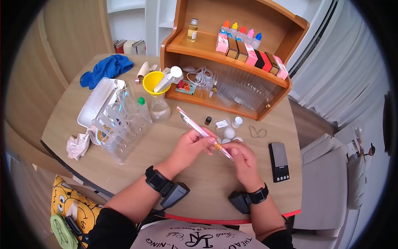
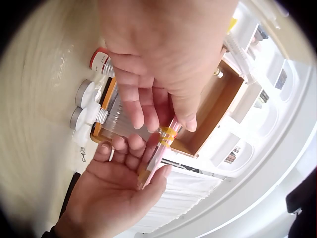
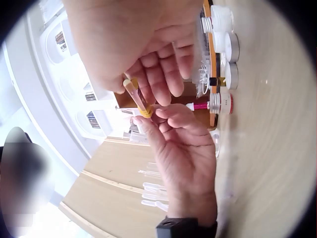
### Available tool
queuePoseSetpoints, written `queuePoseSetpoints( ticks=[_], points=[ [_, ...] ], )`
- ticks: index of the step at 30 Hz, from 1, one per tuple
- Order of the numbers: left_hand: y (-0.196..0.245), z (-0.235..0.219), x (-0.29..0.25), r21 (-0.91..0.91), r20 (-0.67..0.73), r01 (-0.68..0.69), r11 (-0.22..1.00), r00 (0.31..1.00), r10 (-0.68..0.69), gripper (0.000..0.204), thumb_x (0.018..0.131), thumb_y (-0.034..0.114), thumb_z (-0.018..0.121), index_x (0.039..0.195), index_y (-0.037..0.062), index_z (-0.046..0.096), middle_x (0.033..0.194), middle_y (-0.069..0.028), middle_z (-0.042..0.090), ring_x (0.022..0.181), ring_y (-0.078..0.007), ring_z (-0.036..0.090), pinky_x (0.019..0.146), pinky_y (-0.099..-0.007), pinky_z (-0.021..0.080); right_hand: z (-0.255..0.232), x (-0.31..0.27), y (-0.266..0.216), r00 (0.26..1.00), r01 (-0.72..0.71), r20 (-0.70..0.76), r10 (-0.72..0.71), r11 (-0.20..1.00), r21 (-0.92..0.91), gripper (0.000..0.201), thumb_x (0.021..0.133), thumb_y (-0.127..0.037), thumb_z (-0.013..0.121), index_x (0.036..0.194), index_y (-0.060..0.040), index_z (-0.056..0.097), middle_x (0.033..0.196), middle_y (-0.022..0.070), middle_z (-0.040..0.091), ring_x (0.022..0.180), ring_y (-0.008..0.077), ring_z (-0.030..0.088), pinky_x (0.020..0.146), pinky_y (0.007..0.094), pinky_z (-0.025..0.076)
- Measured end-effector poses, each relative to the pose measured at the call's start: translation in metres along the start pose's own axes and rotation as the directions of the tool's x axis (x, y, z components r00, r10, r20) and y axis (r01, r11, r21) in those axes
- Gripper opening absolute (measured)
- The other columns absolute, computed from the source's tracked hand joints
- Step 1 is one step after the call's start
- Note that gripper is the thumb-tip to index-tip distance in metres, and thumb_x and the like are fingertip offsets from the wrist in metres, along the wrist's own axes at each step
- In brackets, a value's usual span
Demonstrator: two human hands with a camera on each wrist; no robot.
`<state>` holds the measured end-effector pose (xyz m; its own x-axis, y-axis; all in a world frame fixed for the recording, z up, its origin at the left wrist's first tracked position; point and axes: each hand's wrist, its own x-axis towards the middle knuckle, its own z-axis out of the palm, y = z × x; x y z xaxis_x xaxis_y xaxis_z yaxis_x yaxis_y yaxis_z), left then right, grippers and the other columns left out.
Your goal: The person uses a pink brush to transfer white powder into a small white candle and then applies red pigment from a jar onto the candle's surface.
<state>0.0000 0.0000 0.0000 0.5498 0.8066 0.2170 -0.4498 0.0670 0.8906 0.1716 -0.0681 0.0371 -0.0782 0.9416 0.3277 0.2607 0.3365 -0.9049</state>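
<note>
Both hands hold a slim bundle of pink-and-white sticks (image 1: 195, 125) that slants over the table, its far end pointing up and left. A yellow band (image 2: 169, 135) is wound round the bundle. My left hand (image 1: 191, 146) pinches it beside the band with thumb and fingers. Lower down, my right hand (image 1: 245, 161) grips the near end between thumb and fingers. That end crosses the right palm in the left wrist view, and a ring (image 2: 112, 154) shows on one right finger. Small lidded jars, one a white-capped jar (image 1: 237, 121), stand just beyond the hands.
Left stand a clear rack of tubes (image 1: 120, 155), a flask (image 1: 160, 112) with a yellow funnel (image 1: 150, 83), and a white tray (image 1: 85, 116). A wooden shelf (image 1: 199, 97) backs the table. A black scale (image 1: 280, 172) and a looped band (image 1: 258, 133) lie right.
</note>
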Motion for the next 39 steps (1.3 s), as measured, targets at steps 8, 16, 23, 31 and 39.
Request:
queuePoseSetpoints(
  ticks=[8,16,23,31,39],
  points=[
    [0.003,-0.001,-0.005,-0.189,0.183,0.176,0.966,0.973,-0.142,0.015,0.091,0.015,0.053,0.099,0.0025,0.056,0.092,-0.0051,0.058,0.079,-0.0128,0.058,0.070,-0.0272,0.050,-0.008,-0.007,0.012,0.953,-0.232,0.276,0.124,0.885,0.403,0.011,0.088,0.002,0.052,0.097,0.0024,0.058,0.096,0.0064,0.060,0.084,0.0117,0.056,0.072,0.0245,0.046],
    [0.010,0.002,-0.005,-0.217,0.287,0.233,0.948,0.943,-0.166,0.012,0.092,0.015,0.051,0.096,0.0034,0.054,0.091,-0.0058,0.055,0.080,-0.0146,0.058,0.071,-0.0275,0.049,0.000,-0.010,0.014,0.948,-0.236,0.306,0.085,0.834,0.498,0.012,0.087,0.005,0.052,0.097,0.0000,0.054,0.098,0.0073,0.058,0.088,0.0140,0.057,0.076,0.0263,0.047],
    [0.013,0.007,-0.008,-0.222,0.229,0.244,0.944,0.954,-0.193,0.011,0.091,0.014,0.051,0.094,0.0037,0.054,0.092,-0.0076,0.056,0.079,-0.0155,0.058,0.069,-0.0273,0.049,-0.001,-0.008,0.011,0.967,-0.171,0.253,0.029,0.812,0.559,0.010,0.086,0.005,0.053,0.094,-0.0015,0.053,0.093,0.0063,0.055,0.088,0.0136,0.056,0.075,0.0255,0.046],
    [0.009,0.007,-0.010,-0.117,0.359,0.286,0.951,0.905,-0.228,0.012,0.090,0.015,0.055,0.094,0.0036,0.055,0.092,-0.0075,0.058,0.078,-0.0156,0.059,0.068,-0.0275,0.050,-0.022,-0.007,0.007,0.885,-0.257,0.462,0.046,0.877,0.406,0.014,0.082,0.005,0.057,0.092,-0.0035,0.054,0.092,0.0035,0.055,0.087,0.0116,0.054,0.080,0.0259,0.043],
    [0.008,0.011,-0.011,-0.232,0.343,0.323,0.918,0.910,-0.233,0.017,0.090,0.019,0.056,0.096,0.0033,0.054,0.094,-0.0074,0.057,0.083,-0.0171,0.060,0.071,-0.0289,0.052,-0.025,-0.010,0.017,0.866,-0.421,0.483,0.134,0.717,0.556,0.011,0.081,0.002,0.058,0.089,-0.0032,0.054,0.092,0.0023,0.054,0.088,0.0113,0.052,0.081,0.0260,0.042]
  ],
)
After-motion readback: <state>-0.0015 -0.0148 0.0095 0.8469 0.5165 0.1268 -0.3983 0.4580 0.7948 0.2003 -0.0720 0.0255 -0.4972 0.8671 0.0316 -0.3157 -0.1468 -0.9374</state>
